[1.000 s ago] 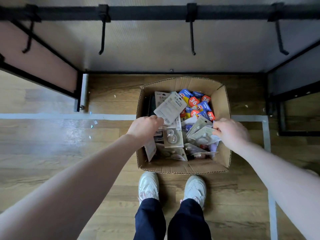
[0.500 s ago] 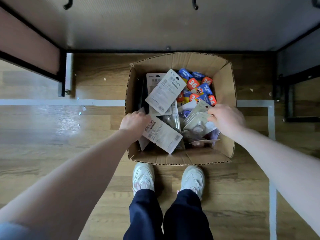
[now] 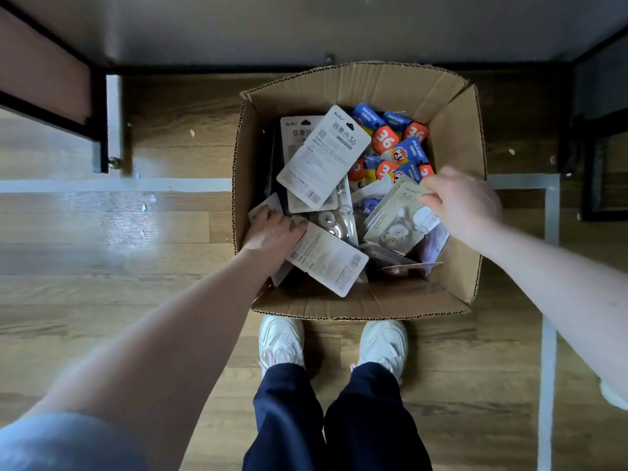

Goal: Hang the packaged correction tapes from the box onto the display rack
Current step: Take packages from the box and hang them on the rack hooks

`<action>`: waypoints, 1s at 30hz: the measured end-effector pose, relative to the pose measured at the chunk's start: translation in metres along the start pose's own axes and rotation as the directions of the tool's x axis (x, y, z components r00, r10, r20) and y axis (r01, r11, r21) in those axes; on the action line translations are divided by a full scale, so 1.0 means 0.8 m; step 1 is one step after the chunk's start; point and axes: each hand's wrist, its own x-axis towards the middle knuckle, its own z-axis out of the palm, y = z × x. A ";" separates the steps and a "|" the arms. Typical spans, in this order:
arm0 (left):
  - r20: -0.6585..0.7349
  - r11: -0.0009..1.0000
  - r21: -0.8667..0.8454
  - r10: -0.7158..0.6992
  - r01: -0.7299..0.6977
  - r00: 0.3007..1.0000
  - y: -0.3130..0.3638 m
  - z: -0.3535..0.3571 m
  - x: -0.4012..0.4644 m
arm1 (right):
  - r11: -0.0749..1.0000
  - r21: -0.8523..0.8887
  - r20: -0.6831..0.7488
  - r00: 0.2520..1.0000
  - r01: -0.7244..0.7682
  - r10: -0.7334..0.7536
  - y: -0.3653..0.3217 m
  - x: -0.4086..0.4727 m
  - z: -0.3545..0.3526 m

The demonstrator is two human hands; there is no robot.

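Since a second ago my view has tipped down: the rack's black hooks have dropped out of the top of the picture, and only the dark lower frame of the display rack (image 3: 102,130) shows at far left. Both hands have gone deeper into the open brown corrugated cardboard box (image 3: 455,205) on the wooden plank floor (image 3: 102,283). I read this as still the picking stage; nothing is lifted clear and nothing is hung yet.

My left hand (image 3: 275,232) has moved from the upper grey card to a lower white printed backing-card package (image 3: 326,260), lying tilted at the near left of the box. The fingers curl over its end, though I cannot tell how firm the hold is. My right hand (image 3: 465,205) pinches the far corner of a pale beige blister-packed correction tape (image 3: 397,222), thumb and fingers closed on the card edge.

The packages are flat, stiff cards with glossy clear plastic bubbles, heaped loosely and overlapping. Blue and orange packs (image 3: 390,141) fill the far right corner. They look slippery and could snag one another when pulled.
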 end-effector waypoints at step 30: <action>-0.162 0.568 -0.822 -0.308 0.045 0.938 -0.074 -0.162 -0.105 | 0.995 -0.035 0.057 0.994 -0.093 0.095 -0.039 -0.053 -0.132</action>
